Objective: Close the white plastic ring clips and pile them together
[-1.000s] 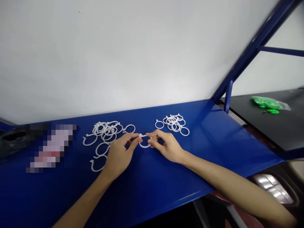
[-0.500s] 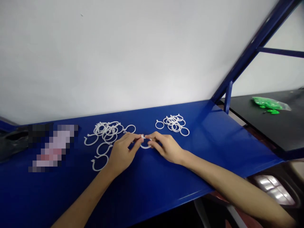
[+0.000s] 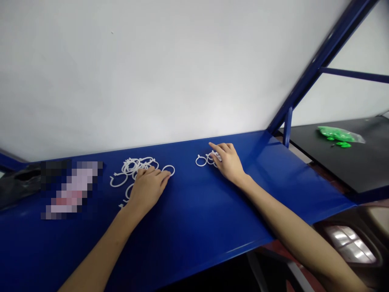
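My left hand (image 3: 149,186) is over the left-hand group of white plastic rings (image 3: 133,164), several of which show gaps and small knobbed ends. Its thumb and forefinger meet at the near edge of a single white ring (image 3: 168,166) on the right of that group; the contact point is partly hidden by the fingers. Over on the right, my right hand (image 3: 228,161) is open, its forefinger stretched out above a second group of white rings (image 3: 209,158). Those visible there look like closed loops, and the hand covers most of them.
Both groups lie on a blue tabletop (image 3: 194,227) against a white wall (image 3: 182,73). A black bag (image 3: 18,184) and a blurred-out item (image 3: 74,186) lie at the left. Beyond a blue frame (image 3: 288,125), a black table (image 3: 340,166) carries a bag of green pieces (image 3: 337,133).
My hands have parted from the ring they held together in the middle. The right moved to the right-hand group and opened; the left moved back to the left-hand group.
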A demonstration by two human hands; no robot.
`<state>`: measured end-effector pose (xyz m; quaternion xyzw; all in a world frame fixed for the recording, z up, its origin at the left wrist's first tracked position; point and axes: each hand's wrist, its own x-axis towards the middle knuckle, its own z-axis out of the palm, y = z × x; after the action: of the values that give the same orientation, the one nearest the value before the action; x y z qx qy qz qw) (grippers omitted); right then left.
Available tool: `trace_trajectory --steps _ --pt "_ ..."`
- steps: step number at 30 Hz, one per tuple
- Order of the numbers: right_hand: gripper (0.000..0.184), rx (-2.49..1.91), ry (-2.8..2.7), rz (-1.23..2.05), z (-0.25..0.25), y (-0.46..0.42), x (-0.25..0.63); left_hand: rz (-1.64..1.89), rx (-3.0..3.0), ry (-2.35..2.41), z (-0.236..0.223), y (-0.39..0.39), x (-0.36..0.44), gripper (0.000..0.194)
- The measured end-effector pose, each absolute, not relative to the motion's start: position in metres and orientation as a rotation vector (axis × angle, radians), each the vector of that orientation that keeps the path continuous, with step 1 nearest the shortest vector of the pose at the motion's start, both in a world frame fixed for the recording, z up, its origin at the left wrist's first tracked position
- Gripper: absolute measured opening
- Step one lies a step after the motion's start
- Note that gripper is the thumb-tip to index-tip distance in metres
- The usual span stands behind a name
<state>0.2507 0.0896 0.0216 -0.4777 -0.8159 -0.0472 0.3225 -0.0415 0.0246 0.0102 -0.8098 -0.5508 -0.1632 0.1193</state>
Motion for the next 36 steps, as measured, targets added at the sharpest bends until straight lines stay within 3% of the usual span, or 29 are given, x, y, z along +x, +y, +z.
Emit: trace_trajectory --steps 5,15,26,36 --pt "0.038 -1.134 -2.122 -0.021 0.031 0.07 0.236 -0.742 -2.39 -1.559 0.022 0.014 -0.027 0.024" --pt "0.026 -0.953 -2.107 0.891 0.027 0.034 0.204 -1.204 -2.454 -1.491 0.024 -0.001 -0.004 0.013" --pt "0.017 -0.883 -1.929 1.013 0.024 0.031 0.2 -1.794 -2.35 -2.365 0.022 -0.003 0.0 0.032" --pt "0.016 -0.819 -1.993 0.793 0.025 0.027 0.201 -1.895 -2.504 -2.405 0.021 -0.004 0.002 0.03"
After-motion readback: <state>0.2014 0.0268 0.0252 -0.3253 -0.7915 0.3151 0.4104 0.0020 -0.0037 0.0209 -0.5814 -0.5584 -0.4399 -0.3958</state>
